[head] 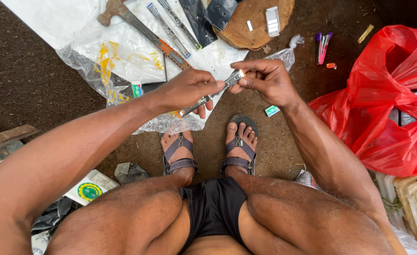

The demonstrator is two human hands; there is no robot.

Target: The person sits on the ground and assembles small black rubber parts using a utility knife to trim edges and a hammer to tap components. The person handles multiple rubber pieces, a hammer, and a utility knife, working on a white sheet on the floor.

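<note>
The left hand is clamped around the middle of a narrow metal strip, which runs diagonally from below its fingers up to the right hand. The right hand's fingertips are pinched together on the strip's upper end. Judged best practice: keep the left grip firm and steady, and work only the pinched end, clear of the plastic sheet beyond the left hand.

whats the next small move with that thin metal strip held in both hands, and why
Probably steady the thin metal strip with the left hand and let the right hand work its upper end a little further. The left hand wraps the strip's middle, while the right hand's fingers pinch the tip, where a small white-and-orange piece sits. What that piece is cannot be told.
</note>
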